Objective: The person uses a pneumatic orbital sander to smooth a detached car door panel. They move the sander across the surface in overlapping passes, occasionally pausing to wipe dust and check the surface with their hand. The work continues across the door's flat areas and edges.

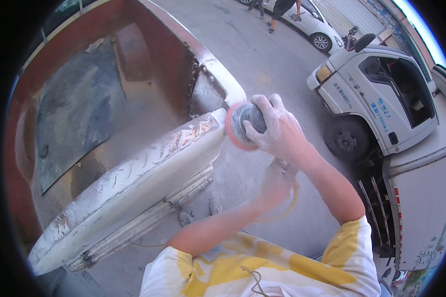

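Note:
My right hand (277,121), coated in pale dust, is closed over the top of a round power sander (243,123) with a grey body and a pinkish disc. Below it, my left hand (278,179) is closed around the sander's rear end; its fingers are partly hidden and blurred. The disc is tilted on edge against the corner end of a thick white rim (148,156), whose top is scuffed and patchy. That rim belongs to a large open shell with a red-brown inside (153,54). A thin yellowish hose (293,198) hangs below my hands.
A dark sheet (82,114) lies inside the shell. To the right stands a white truck (381,94) with a box body. A white car (309,22) and people on foot (282,9) are at the far side of the grey pavement (238,54). My shoes (186,218) show under the rim.

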`<state>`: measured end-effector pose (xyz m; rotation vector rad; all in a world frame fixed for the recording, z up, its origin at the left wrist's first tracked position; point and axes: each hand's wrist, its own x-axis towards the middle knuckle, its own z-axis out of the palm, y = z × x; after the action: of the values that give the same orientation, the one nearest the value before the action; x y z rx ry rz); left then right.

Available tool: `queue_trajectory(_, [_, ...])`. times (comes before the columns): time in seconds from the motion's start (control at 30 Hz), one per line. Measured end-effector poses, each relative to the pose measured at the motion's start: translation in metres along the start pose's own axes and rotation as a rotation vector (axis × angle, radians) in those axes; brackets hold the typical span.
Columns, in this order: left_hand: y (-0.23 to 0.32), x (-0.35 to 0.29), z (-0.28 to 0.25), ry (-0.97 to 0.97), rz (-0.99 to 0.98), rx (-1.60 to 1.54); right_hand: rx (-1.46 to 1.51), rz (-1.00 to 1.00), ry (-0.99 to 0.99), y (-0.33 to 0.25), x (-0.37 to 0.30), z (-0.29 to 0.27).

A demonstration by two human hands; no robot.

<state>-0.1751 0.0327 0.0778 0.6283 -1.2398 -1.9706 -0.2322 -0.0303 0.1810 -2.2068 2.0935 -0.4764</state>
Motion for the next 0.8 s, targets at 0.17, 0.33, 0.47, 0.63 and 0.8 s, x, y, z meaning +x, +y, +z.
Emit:
queue_trajectory(0.17, [0.011, 0.048, 0.001, 0.091, 0.056, -0.058, -0.079, -0.036, -0.021, 0.011, 0.052, -0.006])
queue_trajectory(0.33, [0.03, 0.087, -0.002, 0.03, -0.083, -0.149, -0.115, -0.062, -0.079, 0.025, 0.084, -0.01])
queue_trajectory(0.47, [0.028, 0.073, 0.009, 0.085, 0.01, -0.118, -0.104, -0.163, -0.105, 0.026, 0.077, -0.008])
queue_trajectory(0.63, [0.035, 0.103, -0.001, 0.041, -0.061, -0.156, -0.124, -0.095, -0.096, 0.031, 0.1, -0.011])
queue_trajectory(0.8, [0.027, 0.084, 0.015, 0.132, 0.061, -0.14, -0.116, -0.232, -0.102, 0.038, 0.088, -0.004])
